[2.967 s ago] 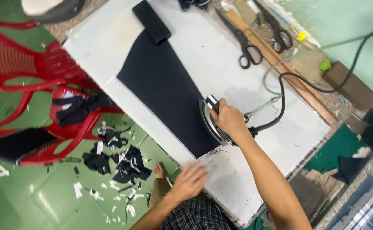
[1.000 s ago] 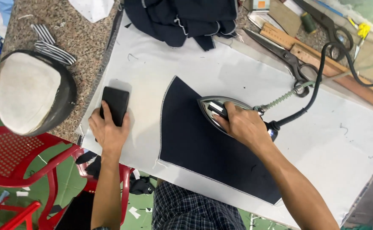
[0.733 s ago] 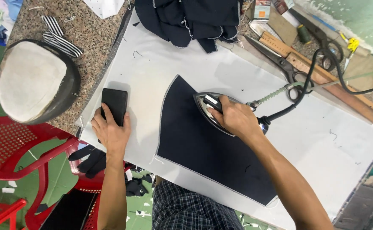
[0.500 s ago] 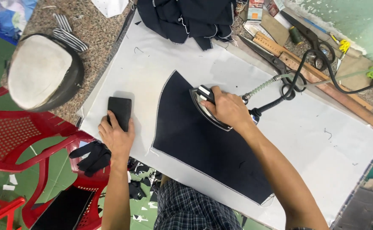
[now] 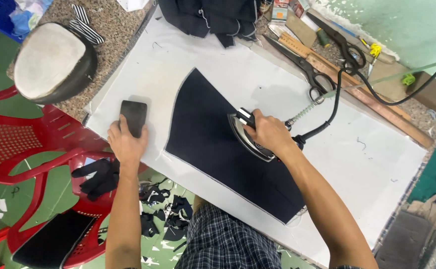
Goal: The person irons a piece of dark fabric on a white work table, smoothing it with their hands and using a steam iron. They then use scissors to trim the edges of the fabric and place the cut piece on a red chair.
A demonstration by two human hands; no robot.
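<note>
My right hand (image 5: 269, 132) grips the handle of a steel iron (image 5: 244, 138) that rests on a dark navy cut fabric piece (image 5: 208, 142) with a pale stitched edge. The fabric lies flat on the white-covered pressing board (image 5: 377, 164). My left hand (image 5: 125, 143) lies on a black rectangular block (image 5: 133, 114), pressing it to the board just left of the fabric. The iron's black cord and sprung hose (image 5: 327, 107) run off to the upper right.
A heap of dark garments (image 5: 213, 17) sits at the board's far edge. Two pairs of shears (image 5: 302, 69) and a wooden ruler (image 5: 367, 92) lie at the back right. A padded dome-shaped form (image 5: 54, 62) sits on the stone counter. Red plastic chairs (image 5: 34, 164) and fabric scraps are on the green floor.
The iron has slid back down the fabric toward me with my right hand. My left hand stays on the black block. The view has shifted slightly.
</note>
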